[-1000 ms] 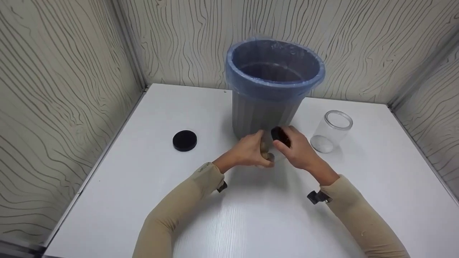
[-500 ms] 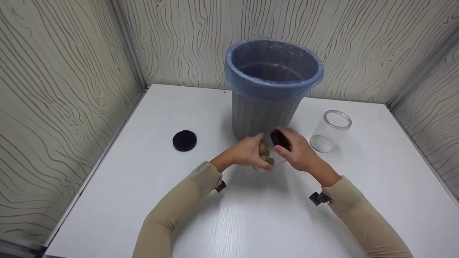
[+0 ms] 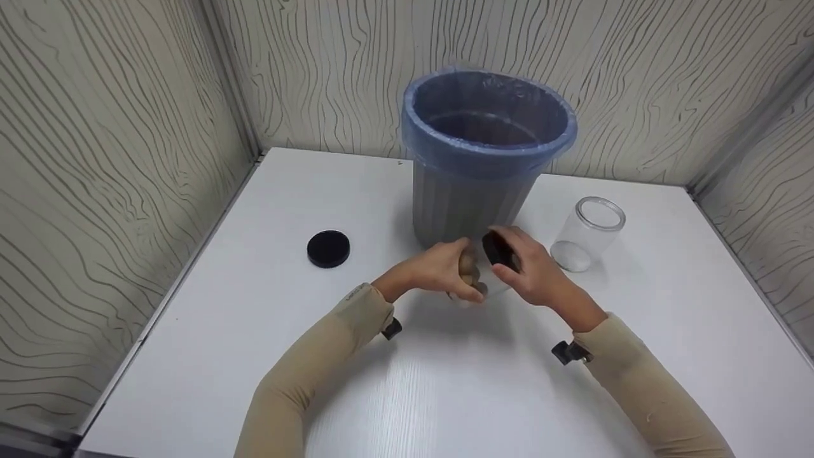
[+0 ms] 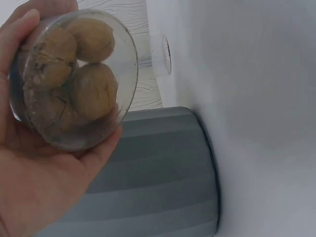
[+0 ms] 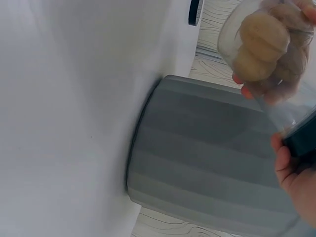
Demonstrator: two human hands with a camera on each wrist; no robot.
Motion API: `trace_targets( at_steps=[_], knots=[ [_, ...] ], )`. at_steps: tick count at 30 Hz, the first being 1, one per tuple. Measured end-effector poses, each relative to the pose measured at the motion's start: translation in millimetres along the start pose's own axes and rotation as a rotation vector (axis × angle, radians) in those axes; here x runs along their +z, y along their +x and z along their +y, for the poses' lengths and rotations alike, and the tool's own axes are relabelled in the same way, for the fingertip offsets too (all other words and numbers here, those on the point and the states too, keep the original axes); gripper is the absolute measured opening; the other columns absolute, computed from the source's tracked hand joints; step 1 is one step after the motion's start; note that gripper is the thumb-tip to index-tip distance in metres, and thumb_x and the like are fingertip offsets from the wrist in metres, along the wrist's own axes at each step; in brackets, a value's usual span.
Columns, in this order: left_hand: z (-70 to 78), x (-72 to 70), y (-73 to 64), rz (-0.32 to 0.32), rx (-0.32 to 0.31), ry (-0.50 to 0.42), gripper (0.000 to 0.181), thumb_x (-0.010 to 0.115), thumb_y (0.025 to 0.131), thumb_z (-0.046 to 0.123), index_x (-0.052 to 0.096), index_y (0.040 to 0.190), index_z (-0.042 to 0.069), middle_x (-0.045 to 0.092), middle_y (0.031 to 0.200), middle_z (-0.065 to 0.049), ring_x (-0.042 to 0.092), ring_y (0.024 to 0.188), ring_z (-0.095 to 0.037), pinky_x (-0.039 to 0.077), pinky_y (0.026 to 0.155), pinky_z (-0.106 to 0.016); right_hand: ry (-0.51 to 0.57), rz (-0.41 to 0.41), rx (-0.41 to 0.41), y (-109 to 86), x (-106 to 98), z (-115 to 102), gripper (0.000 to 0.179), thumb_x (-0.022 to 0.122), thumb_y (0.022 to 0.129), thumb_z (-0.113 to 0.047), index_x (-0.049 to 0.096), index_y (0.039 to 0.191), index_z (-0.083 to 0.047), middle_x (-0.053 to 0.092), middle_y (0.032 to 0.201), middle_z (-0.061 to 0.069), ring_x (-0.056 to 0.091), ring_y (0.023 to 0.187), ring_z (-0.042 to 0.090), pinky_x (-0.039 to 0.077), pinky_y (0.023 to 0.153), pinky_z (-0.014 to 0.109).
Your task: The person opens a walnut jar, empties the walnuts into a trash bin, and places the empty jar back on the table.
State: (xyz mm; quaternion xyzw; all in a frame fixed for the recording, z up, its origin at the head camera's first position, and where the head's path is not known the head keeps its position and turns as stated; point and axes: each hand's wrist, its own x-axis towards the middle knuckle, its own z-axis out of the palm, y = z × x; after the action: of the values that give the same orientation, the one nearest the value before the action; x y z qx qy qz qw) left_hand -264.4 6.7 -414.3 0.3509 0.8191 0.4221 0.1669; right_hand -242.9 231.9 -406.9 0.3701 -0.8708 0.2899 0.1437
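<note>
My left hand (image 3: 439, 267) grips a clear jar (image 4: 129, 64) round its base end, thumb and fingers spread about the wall. Several walnuts (image 4: 96, 91) lie inside, bunched toward the base. The jar is tipped onto its side above the table, just in front of the bin. At its mouth end my right hand (image 3: 539, 272) holds a black screw lid (image 5: 302, 136), with the thumb on the near side and the fingers over the far side. In the right wrist view the lid sits right at the jar's mouth, its outer part hidden by the hand.
A grey bin (image 3: 467, 200) with a blue liner (image 3: 489, 159) stands behind the hands. An uncapped clear jar (image 3: 591, 232) stands upright to the right. Another black lid (image 3: 328, 249) lies flat on the white table (image 3: 254, 305) at the left. Patterned walls surround the table.
The jar and lid stay almost in place. My left hand has shifted slightly and more of the walnuts shows beside it; my right hand has moved slightly right on the lid.
</note>
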Motion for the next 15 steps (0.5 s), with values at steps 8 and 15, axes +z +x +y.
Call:
trace_targets(
  at_steps=[8,15],
  knots=[
    [1.1,-2.0,0.5,-0.066,0.008,-0.119,0.059,0.085,0.066,0.039,0.046,0.101,0.012,0.058,0.080,-0.002,0.062,0.069,-0.017,0.055,0.062,-0.040,0.037,0.008,-0.122,0.3,-3.9,5.1,0.081,0.043,0.090,-0.063,0.042,0.137,0.002,0.051,0.124,0.020,0.050,0.102,0.027,0.043,0.081,0.050],
    [-0.9,-0.2,4.2,0.014,-0.035,-0.014,0.059,0.086,0.066,0.037,0.045,0.102,0.013,0.056,0.086,0.000,0.056,0.070,-0.011,0.050,0.060,-0.025,0.061,-0.085,-0.067,-1.7,-7.2,4.1,0.069,0.046,0.095,-0.045,0.029,0.147,-0.005,0.038,0.141,0.021,0.041,0.121,0.031,0.036,0.093,0.056]
  ],
)
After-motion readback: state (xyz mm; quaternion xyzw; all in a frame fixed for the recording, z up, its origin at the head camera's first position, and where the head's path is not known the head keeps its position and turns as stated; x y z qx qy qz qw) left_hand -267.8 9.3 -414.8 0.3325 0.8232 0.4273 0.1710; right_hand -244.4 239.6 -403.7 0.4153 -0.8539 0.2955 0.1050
